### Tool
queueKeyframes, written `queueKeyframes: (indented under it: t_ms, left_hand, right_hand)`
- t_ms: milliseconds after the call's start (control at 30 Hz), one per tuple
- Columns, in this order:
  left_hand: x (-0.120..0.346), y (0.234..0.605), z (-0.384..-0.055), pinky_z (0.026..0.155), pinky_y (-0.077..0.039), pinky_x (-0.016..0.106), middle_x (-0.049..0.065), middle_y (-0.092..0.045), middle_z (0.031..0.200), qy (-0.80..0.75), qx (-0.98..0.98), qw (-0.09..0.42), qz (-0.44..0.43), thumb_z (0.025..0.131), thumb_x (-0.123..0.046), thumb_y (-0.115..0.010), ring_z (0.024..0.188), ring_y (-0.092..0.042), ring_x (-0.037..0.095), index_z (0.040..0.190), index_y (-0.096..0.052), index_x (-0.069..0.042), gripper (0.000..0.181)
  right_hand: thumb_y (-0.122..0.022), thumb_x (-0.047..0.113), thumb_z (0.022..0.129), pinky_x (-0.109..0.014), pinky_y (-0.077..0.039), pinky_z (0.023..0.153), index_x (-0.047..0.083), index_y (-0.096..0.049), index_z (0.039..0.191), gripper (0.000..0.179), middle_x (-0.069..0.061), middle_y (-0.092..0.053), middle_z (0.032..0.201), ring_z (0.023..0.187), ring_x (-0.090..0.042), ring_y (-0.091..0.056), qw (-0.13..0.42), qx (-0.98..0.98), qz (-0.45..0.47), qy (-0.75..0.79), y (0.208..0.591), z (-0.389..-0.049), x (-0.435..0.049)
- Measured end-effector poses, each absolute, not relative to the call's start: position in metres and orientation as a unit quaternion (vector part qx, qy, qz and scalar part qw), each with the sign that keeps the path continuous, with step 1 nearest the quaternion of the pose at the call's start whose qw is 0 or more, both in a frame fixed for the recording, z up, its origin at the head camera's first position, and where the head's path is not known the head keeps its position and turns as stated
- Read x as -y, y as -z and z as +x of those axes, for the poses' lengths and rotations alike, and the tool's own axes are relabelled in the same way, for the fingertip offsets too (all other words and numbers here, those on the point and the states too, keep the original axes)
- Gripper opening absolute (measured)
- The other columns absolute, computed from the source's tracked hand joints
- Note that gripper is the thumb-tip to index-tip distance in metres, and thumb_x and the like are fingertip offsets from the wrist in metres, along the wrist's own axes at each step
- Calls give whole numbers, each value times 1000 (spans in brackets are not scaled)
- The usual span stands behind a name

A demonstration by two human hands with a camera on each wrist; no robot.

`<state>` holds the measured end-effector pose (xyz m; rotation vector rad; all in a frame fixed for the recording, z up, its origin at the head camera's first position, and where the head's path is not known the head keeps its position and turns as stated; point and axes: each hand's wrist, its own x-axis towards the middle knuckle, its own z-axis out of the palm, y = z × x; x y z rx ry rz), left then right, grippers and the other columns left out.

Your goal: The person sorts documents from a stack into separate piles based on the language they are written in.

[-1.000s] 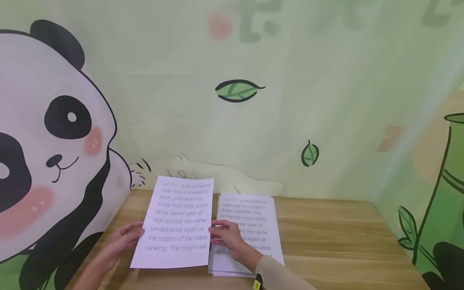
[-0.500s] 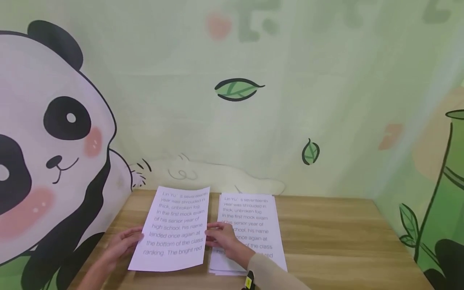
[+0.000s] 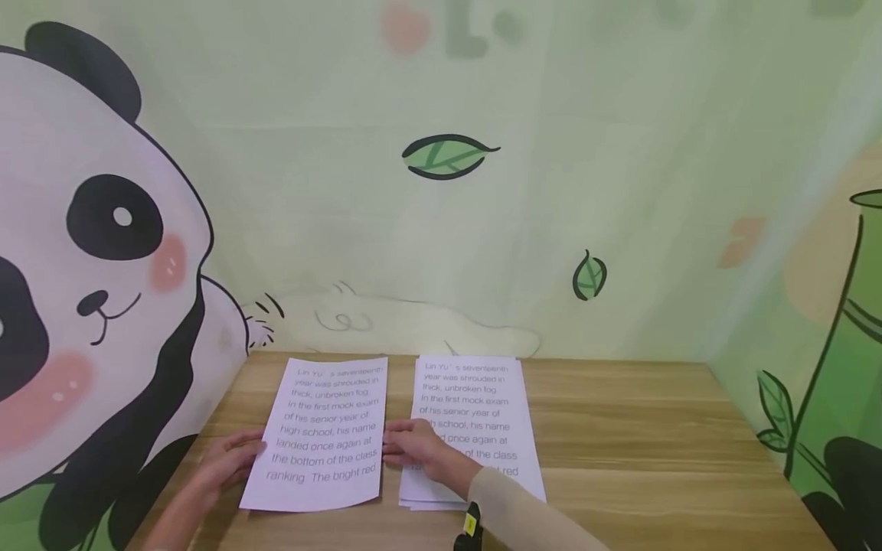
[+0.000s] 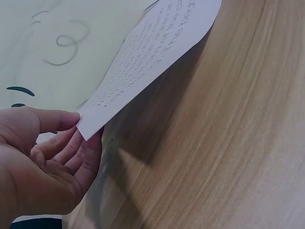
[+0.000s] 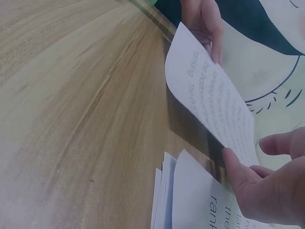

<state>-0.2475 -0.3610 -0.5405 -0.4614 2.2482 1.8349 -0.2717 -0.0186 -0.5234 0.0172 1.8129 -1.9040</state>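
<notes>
By the left edge of the desk (image 3: 634,436), my left grip (image 3: 230,461) pinches a sheet (image 3: 320,436); my right grip (image 3: 422,448), wide, touches it.

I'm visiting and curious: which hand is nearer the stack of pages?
The right hand is partly over the stack, at its left side; the left hand is farther, pinching the left edge of the separate sheet.

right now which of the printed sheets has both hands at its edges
The single sheet on the left: left hand and right hand are at its opposite edges, its near edge raised. The others lie in a stack to its right.
</notes>
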Motion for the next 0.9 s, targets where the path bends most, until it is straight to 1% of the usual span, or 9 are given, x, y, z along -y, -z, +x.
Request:
queueKeyframes:
  t_ms: [167,267,500,567,633,733,800,833,900]
  left_hand:
    - [359,542,-249,72,-58,26,-6,-73,92,-607,-771,100,-163,100,-14,-61,81,-67,8,147,-38,15,60]
    - [356,544,-250,72,-57,26,-2,-73,96,-588,-787,91,-163,100,-13,-59,82,-66,8,147,-39,14,58]
    - [351,547,-259,71,-54,26,17,-70,111,-549,-813,74,-178,100,-13,-57,85,-63,12,145,-43,13,55]
    - [352,546,-260,71,-53,26,19,-69,113,-544,-816,73,-181,99,-13,-57,86,-63,12,145,-44,12,54]
    - [354,543,-262,70,-53,25,18,-69,111,-542,-817,68,-185,99,-12,-56,85,-63,11,144,-45,12,52]
    - [358,539,-260,68,-55,24,15,-70,105,-550,-816,59,-169,100,-10,-55,81,-63,8,142,-43,17,52]
    - [360,536,-259,68,-57,23,18,-70,104,-555,-815,51,-159,100,-9,-54,79,-63,7,141,-40,20,52]
    - [361,534,-257,68,-57,23,21,-70,105,-556,-816,50,-151,100,-8,-54,78,-64,7,141,-38,22,52]
    - [361,531,-255,69,-58,23,24,-68,107,-551,-820,46,-149,101,-8,-53,78,-63,7,141,-37,22,53]
  right_hand:
    - [-60,1,95,-43,-56,101,-12,-49,142,51,-27,-65,128,115,-35,-69,257,-669,-7,698,525,-271,19]
    - [-60,2,95,-45,-55,104,-12,-47,144,52,-28,-62,134,121,-37,-66,255,-672,-10,695,526,-270,18]
    - [-59,1,96,-46,-53,106,-14,-45,144,52,-31,-59,138,126,-41,-63,254,-671,-25,696,524,-270,17]
    - [-59,0,95,-46,-53,107,-14,-45,144,52,-31,-59,138,125,-40,-63,256,-670,-30,696,523,-270,17]
    - [-60,1,94,-45,-53,106,-13,-46,144,53,-30,-59,137,122,-38,-65,256,-671,-31,695,521,-271,15]
    - [-61,2,91,-41,-55,104,-9,-47,145,57,-27,-62,131,114,-32,-69,257,-679,-29,688,520,-271,11]
    - [-62,3,90,-40,-56,102,-8,-48,145,58,-24,-64,127,109,-30,-70,256,-682,-30,685,518,-270,6]
    - [-62,4,91,-40,-57,101,-7,-48,145,57,-23,-64,125,108,-30,-70,255,-682,-31,684,517,-269,3]
    - [-62,5,92,-41,-58,98,-6,-50,144,54,-24,-66,123,109,-32,-71,251,-684,-32,685,515,-268,-4]
